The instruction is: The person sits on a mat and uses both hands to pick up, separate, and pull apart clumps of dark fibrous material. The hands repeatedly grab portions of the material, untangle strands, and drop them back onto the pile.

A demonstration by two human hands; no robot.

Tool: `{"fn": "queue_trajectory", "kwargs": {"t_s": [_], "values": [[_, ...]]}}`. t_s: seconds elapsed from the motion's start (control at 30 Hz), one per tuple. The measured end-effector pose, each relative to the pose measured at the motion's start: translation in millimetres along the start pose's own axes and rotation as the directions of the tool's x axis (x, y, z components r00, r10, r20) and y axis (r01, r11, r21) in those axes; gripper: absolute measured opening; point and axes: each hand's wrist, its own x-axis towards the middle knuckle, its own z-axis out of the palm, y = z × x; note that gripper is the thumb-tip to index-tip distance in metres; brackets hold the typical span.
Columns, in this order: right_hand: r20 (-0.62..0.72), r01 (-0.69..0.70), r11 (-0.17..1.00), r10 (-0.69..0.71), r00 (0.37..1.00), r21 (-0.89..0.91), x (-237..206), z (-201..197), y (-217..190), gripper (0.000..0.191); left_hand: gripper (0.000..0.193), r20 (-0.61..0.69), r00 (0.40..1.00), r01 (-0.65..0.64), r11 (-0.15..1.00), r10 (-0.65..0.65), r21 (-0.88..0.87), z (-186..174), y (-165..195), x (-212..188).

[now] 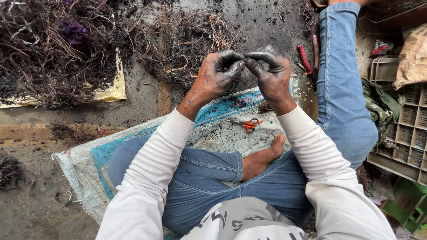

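Soot-blackened left hand (219, 71) and right hand (270, 71) pinched together, perhaps on wire, orange scissors (250, 125) below

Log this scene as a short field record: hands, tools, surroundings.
left hand: soot-black, fingertips meeting the right's; anything pinched is too small to tell
right hand: soot-black, fingers curled, raised above the mat
scissors: orange handles, on the mat, untouched
wire pile: tangled, dark, on the ground ahead
pliers: red grips, by the right leg
crates: grey, at the right
posture: seated, one bare foot tucked in
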Motion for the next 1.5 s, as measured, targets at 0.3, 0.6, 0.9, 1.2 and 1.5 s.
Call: {"fn": "queue_trajectory", "kwargs": {"t_s": [0.3,0.6,0.9,1.2,1.5], "values": [[-0.04,-0.239,0.882,0.278,0.96,0.406,-5.6,11.4,26.6,0.017,0.02,0.021,0.995,0.095,0.971,-0.093,-0.219,0.4,-8.3,-3.8],[0.141,0.272,0.862,-0.234,0.962,-0.428,9.7,-4.9,-20.5,0.012,0.013,-0.108,0.993,-0.03,0.986,0.048,0.161,1.9,-5.5,-2.1],[0.04,0.218,0.864,-0.225,0.974,-0.453,8.1,-5.0,-18.9,0.013,0.021,-0.143,0.941,-0.201,0.846,0.307,0.493,14.8,13.7,-9.2],[-0.011,-0.043,0.987,0.042,0.999,-0.154,0.6,-4.9,18.7,0.017,0.015,-0.149,0.974,-0.107,0.921,0.174,0.374,14.4,7.9,-7.5],[0.125,-0.236,0.946,0.212,0.969,0.221,1.6,-5.3,27.2,0.017,0.013,0.007,0.988,0.15,0.947,-0.154,-0.283,4.0,-11.8,-3.5]]}}
